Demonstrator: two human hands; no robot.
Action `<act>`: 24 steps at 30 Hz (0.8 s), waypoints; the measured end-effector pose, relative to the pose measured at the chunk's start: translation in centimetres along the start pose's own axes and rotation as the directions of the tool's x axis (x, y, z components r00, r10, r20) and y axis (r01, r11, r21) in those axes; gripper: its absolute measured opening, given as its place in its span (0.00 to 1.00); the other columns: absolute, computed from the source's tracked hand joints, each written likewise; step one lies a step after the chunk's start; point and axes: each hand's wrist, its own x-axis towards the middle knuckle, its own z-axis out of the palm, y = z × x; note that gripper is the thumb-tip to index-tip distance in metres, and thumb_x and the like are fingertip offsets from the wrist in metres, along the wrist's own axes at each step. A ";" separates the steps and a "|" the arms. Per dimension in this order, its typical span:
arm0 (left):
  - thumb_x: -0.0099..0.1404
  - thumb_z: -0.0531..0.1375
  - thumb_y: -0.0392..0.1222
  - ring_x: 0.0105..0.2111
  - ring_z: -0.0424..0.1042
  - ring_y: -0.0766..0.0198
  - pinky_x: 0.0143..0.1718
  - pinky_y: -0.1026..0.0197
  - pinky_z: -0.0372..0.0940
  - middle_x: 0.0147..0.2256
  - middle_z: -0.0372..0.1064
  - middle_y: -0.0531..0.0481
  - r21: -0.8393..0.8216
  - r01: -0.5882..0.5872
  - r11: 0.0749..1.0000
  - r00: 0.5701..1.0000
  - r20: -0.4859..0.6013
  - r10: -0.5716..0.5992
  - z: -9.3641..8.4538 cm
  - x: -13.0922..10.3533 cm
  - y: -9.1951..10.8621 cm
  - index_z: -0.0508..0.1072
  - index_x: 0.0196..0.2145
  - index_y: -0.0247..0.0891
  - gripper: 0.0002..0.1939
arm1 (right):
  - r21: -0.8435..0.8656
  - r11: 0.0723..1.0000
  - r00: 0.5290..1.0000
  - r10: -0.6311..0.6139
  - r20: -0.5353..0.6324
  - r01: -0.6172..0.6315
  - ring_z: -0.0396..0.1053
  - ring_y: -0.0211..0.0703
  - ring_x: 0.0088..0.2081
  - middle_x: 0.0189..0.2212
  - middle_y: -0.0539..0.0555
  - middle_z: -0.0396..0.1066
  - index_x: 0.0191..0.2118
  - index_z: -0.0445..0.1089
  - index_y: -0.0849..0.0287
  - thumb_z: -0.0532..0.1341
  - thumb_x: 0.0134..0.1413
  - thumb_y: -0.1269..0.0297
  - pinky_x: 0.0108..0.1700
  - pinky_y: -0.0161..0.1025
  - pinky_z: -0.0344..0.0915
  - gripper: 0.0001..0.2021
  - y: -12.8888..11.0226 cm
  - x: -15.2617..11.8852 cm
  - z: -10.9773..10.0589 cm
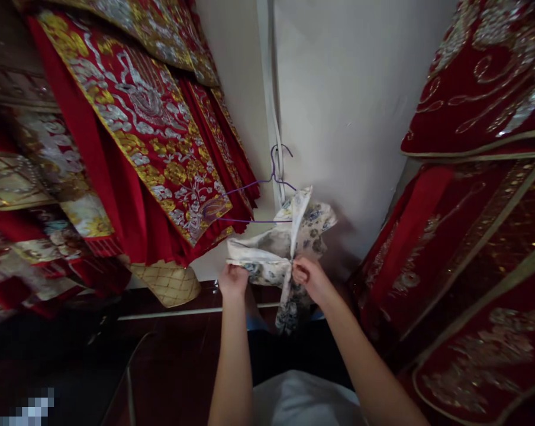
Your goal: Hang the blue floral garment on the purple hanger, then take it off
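A white garment (310, 232) with a grey-blue floral print hangs in front of me, one side of it on a thin purple wire hanger (258, 221). The hanger's left end pokes out bare past the cloth. My left hand (234, 279) is closed on the garment's left edge, where a pale border is folded open. Near the middle of the garment, my right hand (306, 276) pinches the cloth with curled fingers. The lower part of the garment dangles in front of my legs.
Red embroidered costumes (161, 124) in gold and silver hang at the left. More red sequined costumes (463, 236) hang close on the right. A pale wall (347, 89) with a white strip (268, 71) stands ahead. The floor (174, 355) is dark red.
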 end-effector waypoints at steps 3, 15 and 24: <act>0.62 0.56 0.51 0.41 0.73 0.54 0.45 0.51 0.67 0.33 0.73 0.44 -0.200 0.111 0.973 0.994 0.002 -0.113 0.6 -2.5 -1.1 0.71 0.32 0.39 0.13 | 0.125 0.992 0.999 0.038 -0.022 -0.035 0.40 0.32 0.16 0.11 0.40 0.42 0.17 0.56 0.54 0.60 0.41 0.56 0.20 0.34 0.43 0.14 0.9 -1.3 -2.6; 0.63 0.61 0.50 0.39 0.69 0.61 0.41 0.60 0.65 0.41 0.67 0.47 -0.072 -0.024 0.997 0.926 0.375 0.049 6.9 -8.5 3.8 0.72 0.32 0.38 0.12 | -0.550 0.803 0.966 -0.114 0.233 0.228 0.69 0.47 0.44 0.41 0.54 0.73 0.43 0.70 0.58 0.68 0.41 0.64 0.49 0.44 0.64 0.19 0.6 -2.8 -3.1; 0.70 0.51 0.55 0.59 0.60 0.53 0.62 0.52 0.53 0.56 0.62 0.42 0.229 -0.370 0.900 0.672 0.735 0.089 9.1 -9.0 5.8 0.76 0.46 0.42 0.20 | -0.440 0.886 0.964 -0.029 0.264 0.147 0.67 0.49 0.52 0.45 0.55 0.73 0.45 0.72 0.56 0.60 0.55 0.59 0.58 0.46 0.60 0.13 -1.5 -5.7 -0.8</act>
